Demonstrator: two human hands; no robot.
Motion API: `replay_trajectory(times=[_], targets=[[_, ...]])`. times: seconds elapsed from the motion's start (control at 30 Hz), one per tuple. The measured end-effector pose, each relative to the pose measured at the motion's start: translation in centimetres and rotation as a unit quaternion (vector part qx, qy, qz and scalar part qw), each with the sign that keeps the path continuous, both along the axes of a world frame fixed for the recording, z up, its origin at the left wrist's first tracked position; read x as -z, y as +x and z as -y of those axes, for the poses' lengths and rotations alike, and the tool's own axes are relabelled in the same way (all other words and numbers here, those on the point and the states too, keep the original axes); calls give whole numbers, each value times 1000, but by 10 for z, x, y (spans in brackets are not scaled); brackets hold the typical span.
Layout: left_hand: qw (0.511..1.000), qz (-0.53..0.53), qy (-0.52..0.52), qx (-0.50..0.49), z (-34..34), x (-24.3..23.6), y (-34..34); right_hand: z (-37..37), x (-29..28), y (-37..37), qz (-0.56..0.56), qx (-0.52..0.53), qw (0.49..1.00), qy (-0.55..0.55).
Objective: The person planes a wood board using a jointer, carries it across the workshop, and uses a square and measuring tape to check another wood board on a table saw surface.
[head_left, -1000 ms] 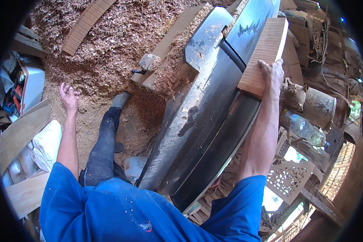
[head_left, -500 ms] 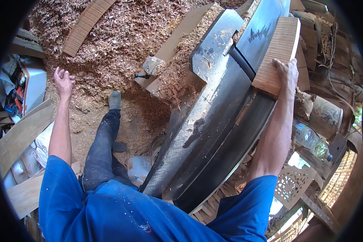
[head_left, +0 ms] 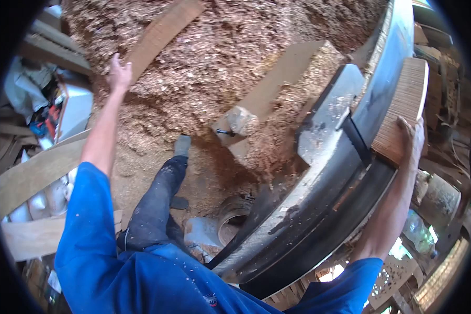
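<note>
My right hand (head_left: pixel 411 138) grips the near end of a thick wooden block (head_left: pixel 404 102). That block stands on the metal bed of a planing machine (head_left: pixel 311 191), right of the dark cutter slot. Out to the far left, my left hand (head_left: pixel 120 76) is open with fingers apart. It is beside the lower end of a curved wooden board (head_left: pixel 162 34) that lies on the heap of shavings; whether the fingertips touch it I cannot tell.
A deep heap of wood shavings (head_left: pixel 204 68) spreads across the far side. Shavings also cover a wooden ledge (head_left: pixel 282 78) beside the machine. Leaning boards (head_left: pixel 42 170) and a white box (head_left: pixel 77 112) stand at left. A plastic bottle (head_left: pixel 417 230) lies at right.
My left hand has reached farther away, up to the curved board. My right hand still holds the block on the machine. The whole view has shifted, so things appear lower and farther right.
</note>
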State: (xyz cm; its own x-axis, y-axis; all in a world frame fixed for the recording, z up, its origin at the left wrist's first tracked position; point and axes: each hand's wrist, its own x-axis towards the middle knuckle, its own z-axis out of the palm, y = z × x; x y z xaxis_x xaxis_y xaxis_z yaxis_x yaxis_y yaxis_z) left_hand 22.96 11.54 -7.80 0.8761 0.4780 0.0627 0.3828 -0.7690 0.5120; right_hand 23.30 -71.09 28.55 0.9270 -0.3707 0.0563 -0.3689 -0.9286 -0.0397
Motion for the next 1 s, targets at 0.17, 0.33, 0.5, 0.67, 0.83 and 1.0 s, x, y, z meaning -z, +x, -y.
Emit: replay_trajectory(times=[0.17,0.33,0.5,0.67,0.83,1.0], targets=[[993,-22,74,89,-31,51,50,-3,5,15,8,15,1000,-6],[978,-106,117,136,-69,89,101,-18,2,18,-21,47,998,-34],[972,-40,99,210,-84,108,121,0,12,21,-41,109,993,-1],[935,-120,274,190,-13,71,94,-25,7,17,-13,125,992,18],[954,-40,258,146,-28,73,66,-27,12,41,-16,145,989,15],[976,-102,54,184,29,70,65,-9,-49,-9,-71,147,984,66]])
